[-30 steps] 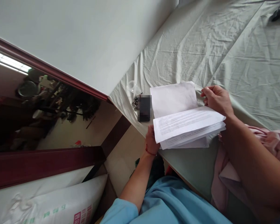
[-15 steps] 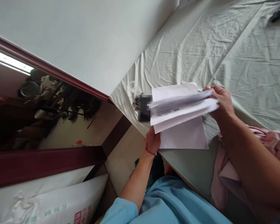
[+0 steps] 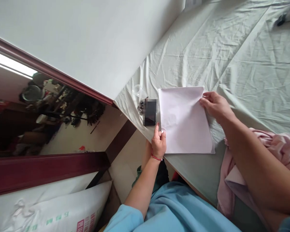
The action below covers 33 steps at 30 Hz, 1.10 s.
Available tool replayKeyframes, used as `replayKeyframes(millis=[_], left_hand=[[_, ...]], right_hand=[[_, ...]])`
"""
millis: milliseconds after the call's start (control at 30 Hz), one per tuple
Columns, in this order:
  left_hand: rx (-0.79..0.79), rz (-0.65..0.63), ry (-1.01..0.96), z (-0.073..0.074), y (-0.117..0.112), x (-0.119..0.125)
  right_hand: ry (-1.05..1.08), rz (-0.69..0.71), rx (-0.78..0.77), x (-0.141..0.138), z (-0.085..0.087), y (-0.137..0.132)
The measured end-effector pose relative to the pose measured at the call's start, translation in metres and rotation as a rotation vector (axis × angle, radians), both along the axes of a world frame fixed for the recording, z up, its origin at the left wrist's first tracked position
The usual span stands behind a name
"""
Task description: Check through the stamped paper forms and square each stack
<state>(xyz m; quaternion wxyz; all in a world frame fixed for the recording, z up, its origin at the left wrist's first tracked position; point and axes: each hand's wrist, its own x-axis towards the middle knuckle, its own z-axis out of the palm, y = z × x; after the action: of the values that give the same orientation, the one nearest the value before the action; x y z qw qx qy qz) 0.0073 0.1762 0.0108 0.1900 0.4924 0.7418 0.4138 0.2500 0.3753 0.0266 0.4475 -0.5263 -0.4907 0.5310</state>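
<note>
A stack of white paper sheets (image 3: 185,119) lies nearly flat on the pale green bed sheet, its top page blank on the visible side. With fingers closed, my right hand (image 3: 217,106) pinches the stack near its upper right corner. My left hand (image 3: 159,143) grips the lower left edge of the stack, the thumb at the paper and the index finger pointing up along the edge. A red cord circles the left wrist. Just left of the paper is a dark phone-like object (image 3: 150,117), partly blurred out, with a bunch of keys (image 3: 141,106) beside it.
A clear plastic cup or lid (image 3: 137,90) lies beyond the keys, near the white wall (image 3: 91,42). Pink cloth (image 3: 275,145) is bunched under my right forearm. The wrinkled bed sheet (image 3: 207,58) spreads behind. At lower left are a mirror frame (image 3: 48,169) and white sacks (image 3: 70,206).
The raised, fanned pages have come down flat onto the stack. My right hand has moved slightly left to the paper's upper right corner, and my left index finger now points outward.
</note>
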Motion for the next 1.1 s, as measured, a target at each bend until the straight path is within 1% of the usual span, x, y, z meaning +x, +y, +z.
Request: replayKeyframes(millis=[33,100,200,300,467,533,633,700,767,900,1033,1100], left_hand=[[-0.001,-0.001,-0.001,0.001,0.0,0.001],[0.001,-0.006,-0.012,0.001,-0.001,0.001],[0.012,-0.016,-0.049,0.001,-0.002,0.001],[0.03,-0.024,-0.089,0.001,-0.003,0.001],[0.052,-0.037,-0.139,0.003,-0.004,0.0],[0.054,-0.032,-0.156,0.005,-0.004,0.001],[0.054,-0.019,-0.179,0.006,-0.005,0.001],[0.058,-0.024,-0.205,0.006,-0.005,-0.001],[0.069,-0.033,-0.249,0.005,-0.005,-0.004],[0.088,-0.03,-0.357,0.001,-0.006,-0.013],[0.068,-0.028,-0.419,-0.001,-0.007,-0.019],[0.066,-0.026,-0.431,0.0,-0.006,-0.019]], right_hand=[[-0.084,0.025,0.013,0.0,-0.005,0.001],[-0.188,0.054,0.045,0.0,-0.01,0.002],[-0.282,0.001,0.066,0.002,-0.011,0.004],[-0.326,-0.042,0.06,0.004,-0.007,0.004],[-0.273,0.003,0.061,0.003,-0.001,0.001],[-0.197,-0.003,0.044,0.003,-0.004,0.002],[-0.049,-0.047,0.031,0.005,-0.011,0.004],[0.005,-0.067,0.039,0.005,-0.014,0.005],[-0.022,-0.066,0.037,0.005,-0.013,0.004],[-0.123,-0.041,0.009,0.004,-0.004,0.001],[-0.086,-0.057,0.004,0.004,-0.001,0.001],[-0.085,-0.059,-0.031,0.004,-0.001,0.001]])
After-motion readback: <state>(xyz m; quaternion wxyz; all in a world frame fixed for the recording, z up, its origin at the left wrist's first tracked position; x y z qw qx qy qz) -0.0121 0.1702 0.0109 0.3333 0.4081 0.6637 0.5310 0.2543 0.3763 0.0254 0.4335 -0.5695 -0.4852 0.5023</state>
